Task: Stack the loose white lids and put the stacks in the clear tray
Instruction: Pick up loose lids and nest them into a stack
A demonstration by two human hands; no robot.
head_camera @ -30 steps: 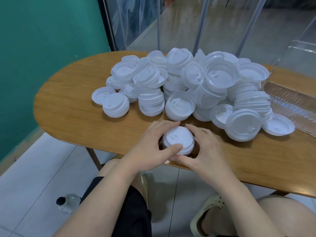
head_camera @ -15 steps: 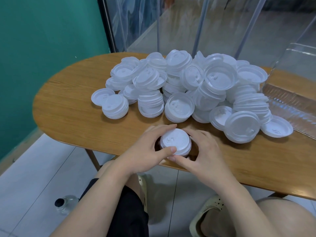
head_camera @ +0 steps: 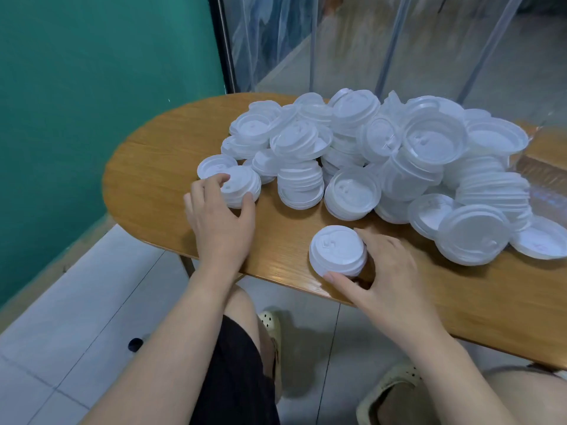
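White lids (head_camera: 383,157) lie heaped across the wooden surface (head_camera: 159,167), with the clear tray (head_camera: 549,179) at the far right edge. The right hand (head_camera: 383,271) curls thumb and fingers round a short stack (head_camera: 337,251) near the front edge; the left hand (head_camera: 219,216) closes its fingers on another small stack (head_camera: 241,187) at the pile's left end. Gathering seems to be under way: next, one stack probably has to be lifted and nested squarely onto the other. Both stacks stand upright, sip-hole faces up, axes vertical.
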